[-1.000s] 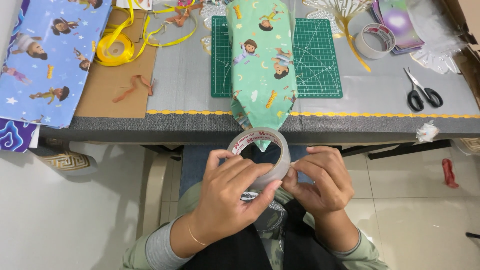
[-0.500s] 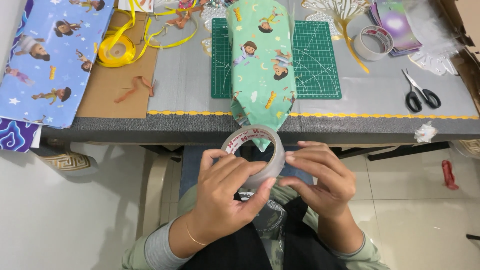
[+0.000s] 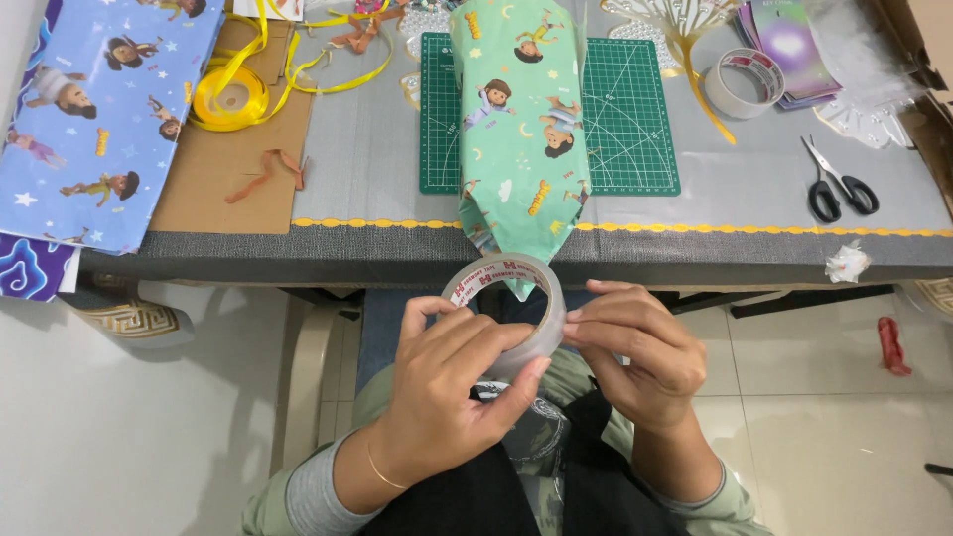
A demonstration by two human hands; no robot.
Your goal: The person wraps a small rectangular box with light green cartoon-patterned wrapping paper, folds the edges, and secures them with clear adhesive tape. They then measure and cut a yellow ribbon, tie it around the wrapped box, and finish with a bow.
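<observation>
The person wears a long-sleeved top in pale sage green, seen at both forearms and at the shoulders near the bottom edge of the view. At the left wrist the green sleeve is pushed back and a grey ribbed cuff of an under-layer shows beneath it. A thin gold-coloured bangle circles that wrist just below the left hand (image 3: 452,397). The right hand (image 3: 635,352) is bare, with no ring or watch visible, and its green sleeve starts further up the forearm. A black garment, apron-like, covers the chest and lap between the arms. Blue trousers show under the counter edge beyond the hands.
</observation>
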